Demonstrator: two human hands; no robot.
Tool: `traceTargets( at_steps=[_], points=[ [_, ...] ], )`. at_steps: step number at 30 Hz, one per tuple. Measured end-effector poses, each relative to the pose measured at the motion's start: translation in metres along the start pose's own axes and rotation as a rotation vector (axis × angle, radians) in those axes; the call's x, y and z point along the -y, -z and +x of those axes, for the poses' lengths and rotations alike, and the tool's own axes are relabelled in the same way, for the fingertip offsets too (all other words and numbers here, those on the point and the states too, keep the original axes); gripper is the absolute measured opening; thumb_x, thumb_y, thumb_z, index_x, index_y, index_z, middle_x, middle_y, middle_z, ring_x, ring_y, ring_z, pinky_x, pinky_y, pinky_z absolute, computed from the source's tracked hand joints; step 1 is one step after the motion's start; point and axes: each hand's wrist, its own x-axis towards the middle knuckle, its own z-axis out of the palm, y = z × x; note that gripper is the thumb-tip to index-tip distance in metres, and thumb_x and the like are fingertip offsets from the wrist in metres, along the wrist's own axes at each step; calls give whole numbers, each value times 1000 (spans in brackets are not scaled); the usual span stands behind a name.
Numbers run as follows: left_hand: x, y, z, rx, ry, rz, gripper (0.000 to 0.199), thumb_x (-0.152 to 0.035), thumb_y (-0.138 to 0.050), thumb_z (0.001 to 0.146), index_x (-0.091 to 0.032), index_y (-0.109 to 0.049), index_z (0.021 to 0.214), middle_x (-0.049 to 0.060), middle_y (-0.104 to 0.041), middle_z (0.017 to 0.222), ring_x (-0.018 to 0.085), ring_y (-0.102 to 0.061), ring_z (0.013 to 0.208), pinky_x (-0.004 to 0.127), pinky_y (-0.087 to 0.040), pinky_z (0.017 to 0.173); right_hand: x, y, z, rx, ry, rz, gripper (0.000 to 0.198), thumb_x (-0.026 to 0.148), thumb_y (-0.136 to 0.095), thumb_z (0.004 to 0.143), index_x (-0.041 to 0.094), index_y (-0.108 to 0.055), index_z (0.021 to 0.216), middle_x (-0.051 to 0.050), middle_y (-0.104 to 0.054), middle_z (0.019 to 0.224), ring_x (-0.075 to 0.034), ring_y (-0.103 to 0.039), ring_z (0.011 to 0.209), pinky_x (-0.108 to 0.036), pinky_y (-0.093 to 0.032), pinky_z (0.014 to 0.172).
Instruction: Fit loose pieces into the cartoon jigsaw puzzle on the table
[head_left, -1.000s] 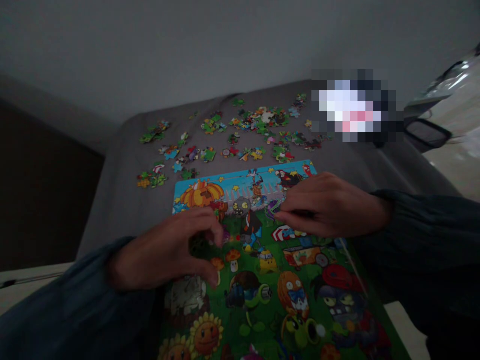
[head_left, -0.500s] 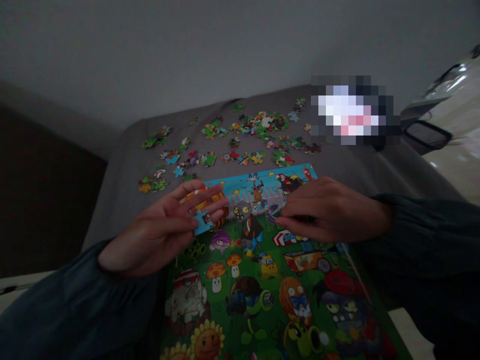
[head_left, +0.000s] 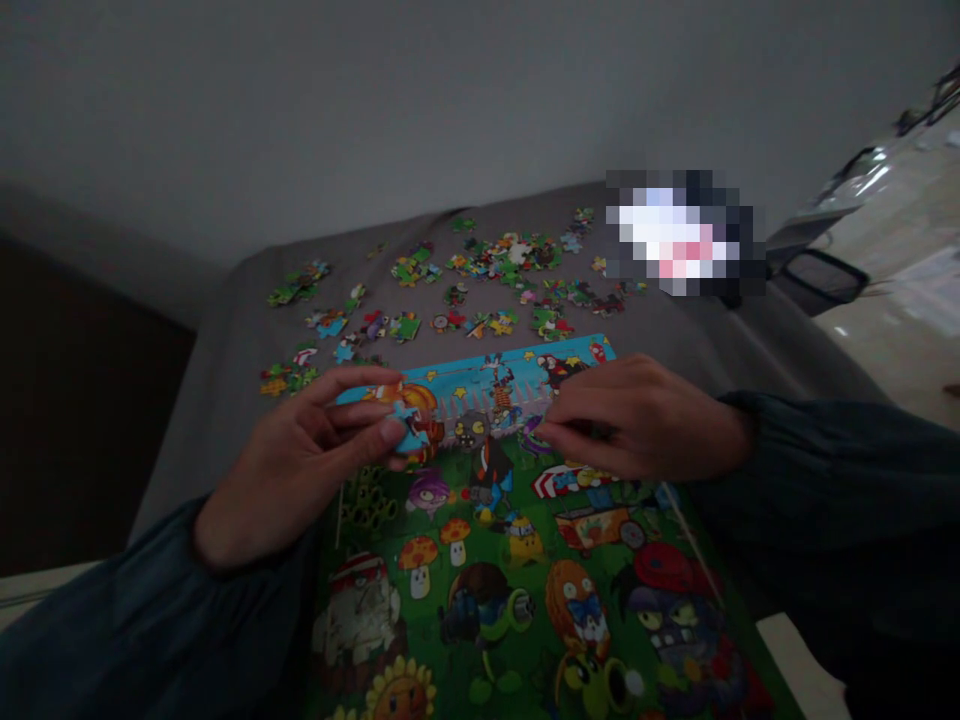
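Blue puzzle piece [head_left: 409, 432] sat mid-frame, just left of centre, over the upper-left corner of the cartoon puzzle board [head_left: 525, 560]. Left hand [head_left: 300, 465] pinched it btwn thumb & fingers, rest loosely curled. Right hand [head_left: 645, 415] lay curled on board's upper right, fingertips pressed together; can't tell if holding anything. Loose pieces [head_left: 480, 270] scattered on grey cloth [head_left: 225, 400] toward top of frame.

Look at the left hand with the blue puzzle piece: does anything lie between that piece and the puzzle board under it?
Nothing visible does. The left hand pinches the blue piece just over the puzzle board's upper left part; the right hand rests further right, apart from it.
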Motion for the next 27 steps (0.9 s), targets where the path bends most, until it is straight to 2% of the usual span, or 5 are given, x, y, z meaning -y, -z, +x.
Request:
traceTargets(
  at_steps=[5,10,14,21,27],
  points=[
    [3,11,13,-159,-257,348,22,-42,-70,93,-25,-76,107,-2,-77,76,16,-74,69,27,-63,68,0,-6,4,-111,-133,74,16,21,-58,104,15,-72,98,0,-70,78,-9,-57,64,-24,-42,62],
    [-4,-27,-4,17,-623,685,18,-36,-64,101,-30,-80,106,0,-83,103,16,-78,89,23,-62,79,5,-18,8,-42,-188,399,35,32,-66,102,12,-66,132,-6,-77,103,-12,-69,81,-24,-55,71],
    [-4,-56,-20,56,-635,667,18,-42,-64,102,-28,-76,100,-5,-82,88,12,-78,74,17,-59,67,14,-26,11,92,-252,650,38,34,-77,95,17,-68,128,-3,-79,97,-13,-74,82,-24,-58,75],
    [-4,-61,-17,8,-549,524,17,-41,-72,96,-29,-73,85,-9,-79,77,10,-75,66,14,-57,60,19,-30,11,121,-333,778,40,29,-79,92,19,-69,129,-2,-79,95,-14,-76,83,-26,-60,77],
    [-2,-45,-18,-120,-572,555,17,-43,-66,98,-31,-73,107,-2,-81,102,16,-78,93,23,-63,82,0,-26,12,-19,-488,862,37,26,-69,95,18,-69,131,-1,-73,87,-12,-70,74,-26,-60,70]
  ],
)
